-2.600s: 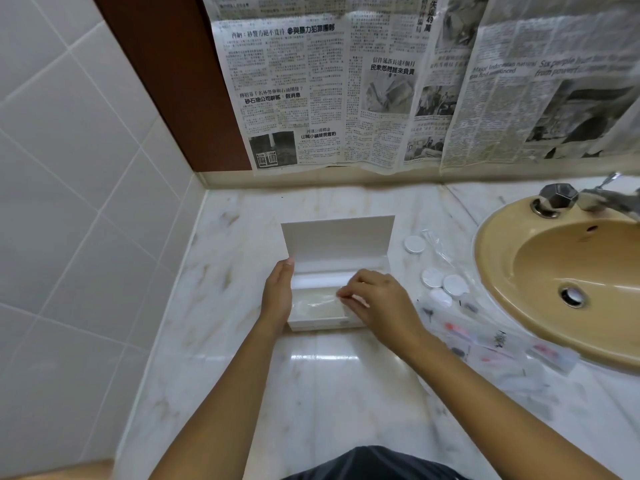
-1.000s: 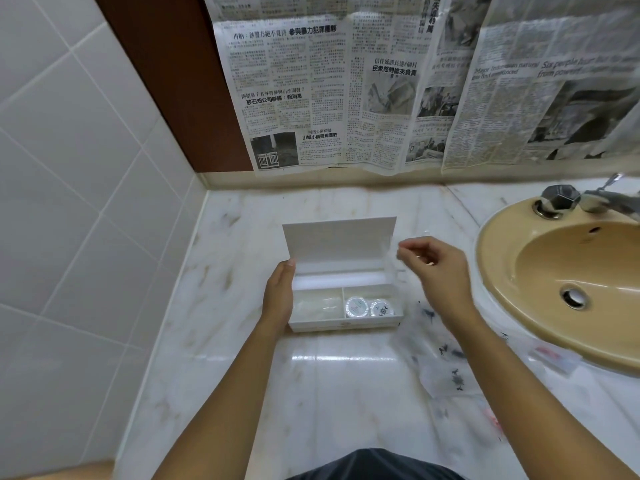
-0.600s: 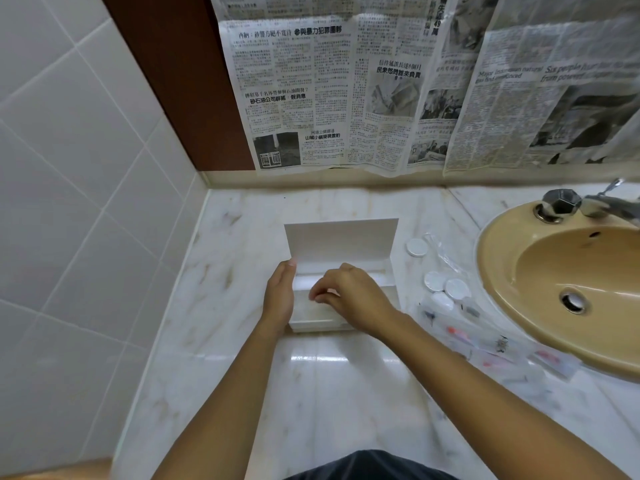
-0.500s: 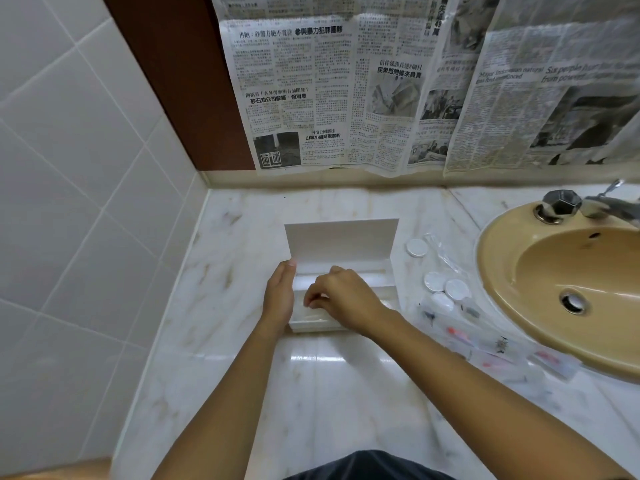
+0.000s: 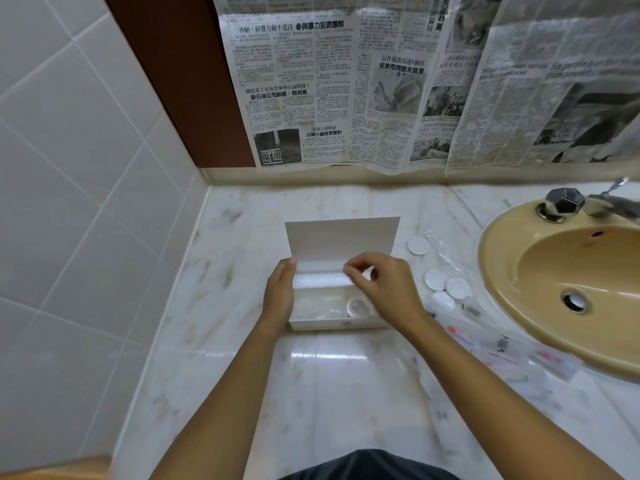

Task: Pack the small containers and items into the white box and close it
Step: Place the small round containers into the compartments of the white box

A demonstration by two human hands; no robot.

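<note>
The white box [image 5: 325, 323] stands on the marble counter with its lid [image 5: 341, 237] upright at the back. Its left compartment holds clear plastic [image 5: 318, 303]. A small round clear container [image 5: 356, 306] lies in the right part. My left hand [image 5: 278, 296] rests with straight fingers against the box's left wall. My right hand [image 5: 384, 289] hovers over the box's right half, its fingers curled and thumb and forefinger brought together; I see nothing between them. It hides the box's right end.
Several round white lids [image 5: 435, 279] and clear sachets [image 5: 485, 341] lie right of the box. The beige sink [image 5: 502, 306] and its tap [image 5: 564, 202] lie beyond them. Newspaper [image 5: 346, 81] covers the back wall; a tiled wall [image 5: 86, 202] closes the left.
My right hand was down in the box's left compartment and has risen and shifted right above the box. My left hand has stayed on the box's left side.
</note>
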